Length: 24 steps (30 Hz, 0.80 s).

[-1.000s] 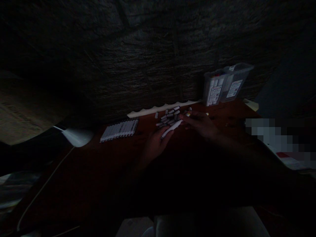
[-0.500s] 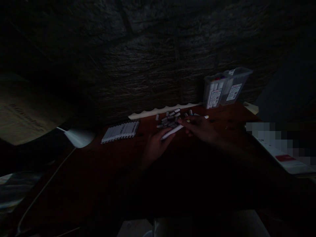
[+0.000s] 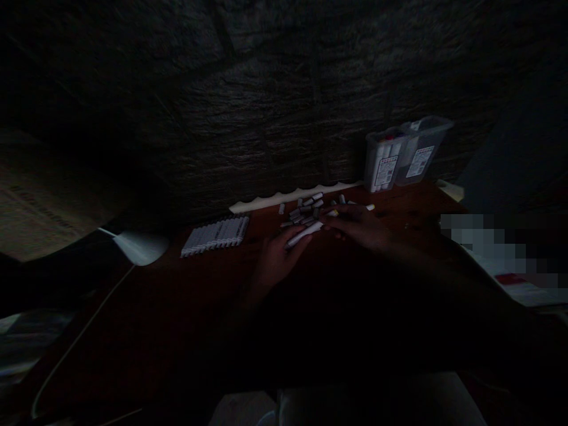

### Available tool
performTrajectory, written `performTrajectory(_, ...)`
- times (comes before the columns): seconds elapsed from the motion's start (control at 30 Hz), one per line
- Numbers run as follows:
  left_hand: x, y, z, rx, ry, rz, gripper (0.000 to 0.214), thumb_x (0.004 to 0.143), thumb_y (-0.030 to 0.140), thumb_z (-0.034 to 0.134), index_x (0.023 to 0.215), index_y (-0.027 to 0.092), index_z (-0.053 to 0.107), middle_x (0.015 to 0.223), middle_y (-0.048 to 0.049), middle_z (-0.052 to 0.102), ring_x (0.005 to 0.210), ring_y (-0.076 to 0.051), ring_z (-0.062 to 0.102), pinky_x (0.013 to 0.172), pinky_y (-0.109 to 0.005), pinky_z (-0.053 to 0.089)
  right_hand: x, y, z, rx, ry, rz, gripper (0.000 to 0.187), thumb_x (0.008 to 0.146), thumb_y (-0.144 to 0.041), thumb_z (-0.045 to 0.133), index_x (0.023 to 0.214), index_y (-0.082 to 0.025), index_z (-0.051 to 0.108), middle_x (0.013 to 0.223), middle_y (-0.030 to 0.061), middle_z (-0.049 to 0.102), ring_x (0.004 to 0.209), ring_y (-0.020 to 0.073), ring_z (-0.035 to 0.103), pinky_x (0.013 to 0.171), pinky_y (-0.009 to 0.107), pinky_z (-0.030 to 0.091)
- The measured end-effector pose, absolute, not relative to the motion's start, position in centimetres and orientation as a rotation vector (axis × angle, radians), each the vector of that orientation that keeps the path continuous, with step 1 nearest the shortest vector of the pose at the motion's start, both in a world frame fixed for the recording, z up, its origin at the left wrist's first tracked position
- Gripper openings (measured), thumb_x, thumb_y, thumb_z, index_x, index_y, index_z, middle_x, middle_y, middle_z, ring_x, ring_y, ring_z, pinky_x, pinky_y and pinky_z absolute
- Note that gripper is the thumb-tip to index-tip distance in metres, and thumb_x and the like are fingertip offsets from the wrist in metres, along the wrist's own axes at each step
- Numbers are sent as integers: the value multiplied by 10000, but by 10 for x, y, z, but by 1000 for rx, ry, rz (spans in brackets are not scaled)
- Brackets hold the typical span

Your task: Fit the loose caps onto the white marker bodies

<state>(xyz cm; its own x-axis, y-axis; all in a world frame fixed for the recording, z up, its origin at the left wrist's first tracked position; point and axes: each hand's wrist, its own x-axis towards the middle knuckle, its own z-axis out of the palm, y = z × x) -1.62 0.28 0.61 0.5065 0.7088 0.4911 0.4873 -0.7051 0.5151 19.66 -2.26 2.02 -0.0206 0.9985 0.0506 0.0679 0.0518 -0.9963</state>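
Note:
The scene is very dim. My left hand [image 3: 277, 257] is closed around the lower end of a white marker pen [image 3: 306, 234], which slants up to the right. At its upper end my right hand [image 3: 359, 228] has its fingers bent over the pen, partly hiding it. A yellow tip shows just above those fingers. Behind both hands lies a loose pile of short marker caps [image 3: 306, 212]. Another yellow-ended white piece [image 3: 370, 207] shows just past my right hand; whether it is held or lying there is unclear.
To the left, a row of white markers [image 3: 215, 235] lies side by side. Two clear plastic boxes [image 3: 385, 163] stand at the back right, one with markers inside. A pale wavy strip [image 3: 288, 196] runs along the wall. A white lamp-like cone [image 3: 144, 245] with a cord is at left.
My right fingers have moved slightly left and lower over the pen's upper end, covering more of it. My left hand keeps its hold. The view has shifted slightly.

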Motion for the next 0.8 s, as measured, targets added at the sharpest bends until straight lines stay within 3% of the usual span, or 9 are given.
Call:
performTrajectory(0.53,-15,0,2,2465,950,1009,197,887,293,634,1060,210,679,1065,-42,741,951,-186,706,859,-311,567,195,-27,20,-1536,-1546,975,587,797,-719,520,550,-190,582,530,24,595,482,121,535,474,259,389)
performTrajectory(0.8,-12,-3,3,2451,982,1006,185,891,291,624,1054,213,664,1063,-41,737,953,-185,701,868,-321,559,195,-25,16,-1573,-1583,921,548,844,-682,479,606,-203,594,569,31,570,550,165,535,546,314,392)
